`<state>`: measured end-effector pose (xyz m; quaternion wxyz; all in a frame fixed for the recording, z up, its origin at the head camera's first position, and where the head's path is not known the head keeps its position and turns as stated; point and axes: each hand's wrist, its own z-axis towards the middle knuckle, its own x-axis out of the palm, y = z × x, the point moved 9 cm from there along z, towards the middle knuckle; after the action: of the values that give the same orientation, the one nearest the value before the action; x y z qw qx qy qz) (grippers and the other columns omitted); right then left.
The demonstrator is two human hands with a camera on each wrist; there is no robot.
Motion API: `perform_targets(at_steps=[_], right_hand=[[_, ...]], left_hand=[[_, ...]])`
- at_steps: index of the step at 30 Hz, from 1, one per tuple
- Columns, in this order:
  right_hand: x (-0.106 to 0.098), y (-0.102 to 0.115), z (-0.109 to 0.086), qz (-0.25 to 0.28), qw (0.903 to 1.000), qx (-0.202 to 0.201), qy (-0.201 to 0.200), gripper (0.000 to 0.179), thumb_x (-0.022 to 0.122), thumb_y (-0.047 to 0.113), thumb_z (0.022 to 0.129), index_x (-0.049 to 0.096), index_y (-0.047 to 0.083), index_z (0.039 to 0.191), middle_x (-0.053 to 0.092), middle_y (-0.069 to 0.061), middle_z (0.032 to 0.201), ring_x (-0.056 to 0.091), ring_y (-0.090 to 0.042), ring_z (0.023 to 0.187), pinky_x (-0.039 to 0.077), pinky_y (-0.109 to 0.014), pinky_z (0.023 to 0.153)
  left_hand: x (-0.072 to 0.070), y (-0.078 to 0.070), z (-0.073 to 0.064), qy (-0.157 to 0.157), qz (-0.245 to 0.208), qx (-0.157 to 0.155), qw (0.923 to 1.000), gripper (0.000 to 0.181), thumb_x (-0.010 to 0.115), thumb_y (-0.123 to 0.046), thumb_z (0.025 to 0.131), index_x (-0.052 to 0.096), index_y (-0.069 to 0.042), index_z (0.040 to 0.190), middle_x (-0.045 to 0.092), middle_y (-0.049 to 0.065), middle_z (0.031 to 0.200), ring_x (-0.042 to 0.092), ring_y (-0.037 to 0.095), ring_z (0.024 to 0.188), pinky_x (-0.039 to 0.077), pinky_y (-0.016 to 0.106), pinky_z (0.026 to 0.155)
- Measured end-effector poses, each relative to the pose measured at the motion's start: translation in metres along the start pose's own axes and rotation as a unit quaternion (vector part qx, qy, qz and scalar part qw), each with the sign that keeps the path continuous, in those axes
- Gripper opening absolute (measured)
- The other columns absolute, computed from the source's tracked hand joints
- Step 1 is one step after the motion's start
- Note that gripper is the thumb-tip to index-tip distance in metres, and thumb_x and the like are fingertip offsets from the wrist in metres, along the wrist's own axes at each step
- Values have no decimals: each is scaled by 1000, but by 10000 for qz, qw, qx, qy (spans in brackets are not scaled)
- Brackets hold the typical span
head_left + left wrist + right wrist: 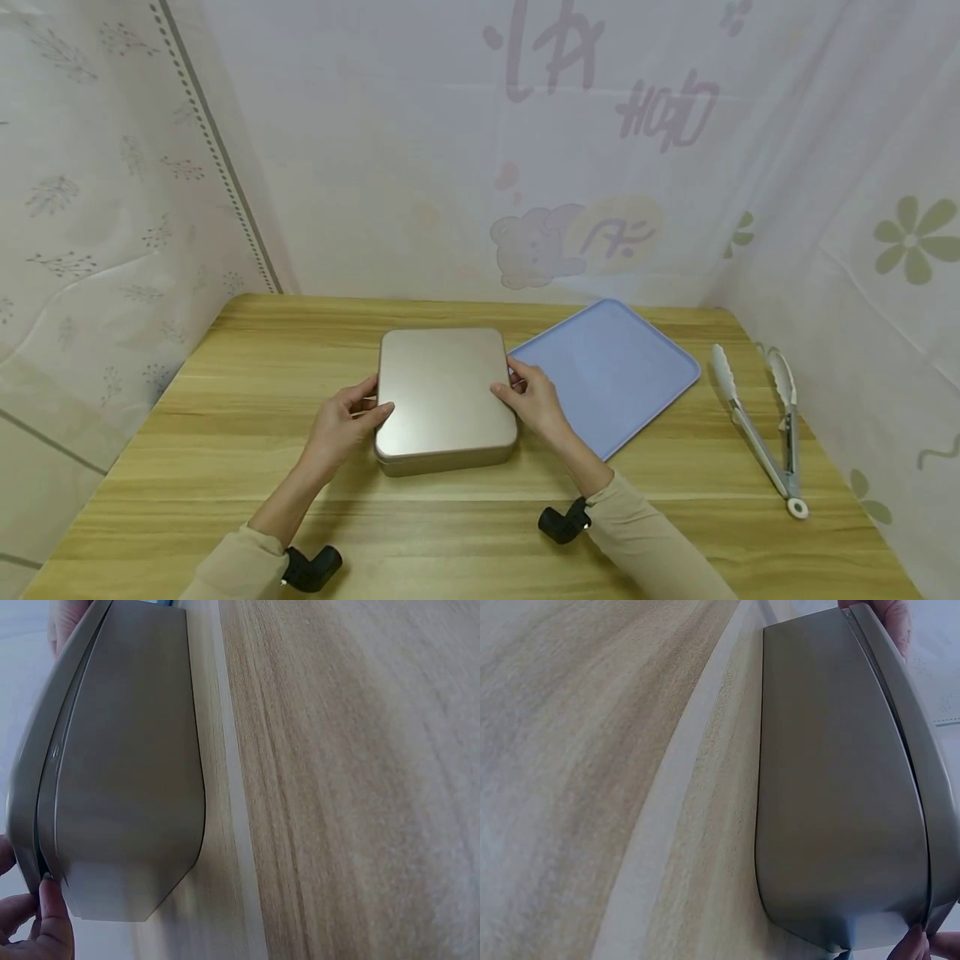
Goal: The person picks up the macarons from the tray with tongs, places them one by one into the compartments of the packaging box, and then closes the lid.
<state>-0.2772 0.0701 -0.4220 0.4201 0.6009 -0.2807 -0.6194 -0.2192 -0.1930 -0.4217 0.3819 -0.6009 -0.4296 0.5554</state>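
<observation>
A square metal tin (442,462) with rounded corners stands on the wooden table, its champagne-coloured lid (444,392) on top. My left hand (339,425) grips the lid's left side, thumb on the top edge and fingers below. On the opposite side my right hand (536,404) holds the lid in the same way. In the left wrist view a dark gap shows between lid and tin body (131,742), with a fingertip at the lid's lower edge. A thin seam also runs under the lid (922,772) in the right wrist view.
A blue tray (615,375) lies at an angle behind and right of the tin. Farther right, metal tongs (765,450) with pale tips lie spread on the table (247,400). Printed cloth (375,167) hangs around the back and sides.
</observation>
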Motion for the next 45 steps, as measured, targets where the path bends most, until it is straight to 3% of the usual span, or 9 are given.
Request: perform_targets(at_steps=[17, 26, 45], right_hand=[[1, 1, 2, -10, 10000, 14, -36, 50, 71, 11, 85, 54, -6, 129, 55, -12, 88, 49, -15, 74, 40, -17, 59], [3, 1, 2, -143, 9999, -78, -35, 53, 71, 13, 84, 53, -8, 129, 55, -12, 85, 46, -16, 74, 37, -17, 59], [4, 1, 1, -87, 9997, -226, -18, 52, 70, 11, 85, 51, -9, 130, 55, -12, 83, 45, -16, 73, 36, -18, 58]], left_hand=[[-1, -1, -1, 52, 50, 22, 10000, 58, 61, -12, 92, 35, 0, 143, 42, 22, 135, 52, 33, 116, 45, 8, 78], [0, 7, 0, 103, 199, -26, 9997, 58, 60, -12, 93, 34, 2, 143, 41, 23, 135, 51, 33, 115, 47, 18, 86], [0, 12, 2, -25, 260, 25, 9997, 56, 61, -12, 93, 37, 0, 142, 44, 21, 129, 53, 32, 114, 49, 26, 91]])
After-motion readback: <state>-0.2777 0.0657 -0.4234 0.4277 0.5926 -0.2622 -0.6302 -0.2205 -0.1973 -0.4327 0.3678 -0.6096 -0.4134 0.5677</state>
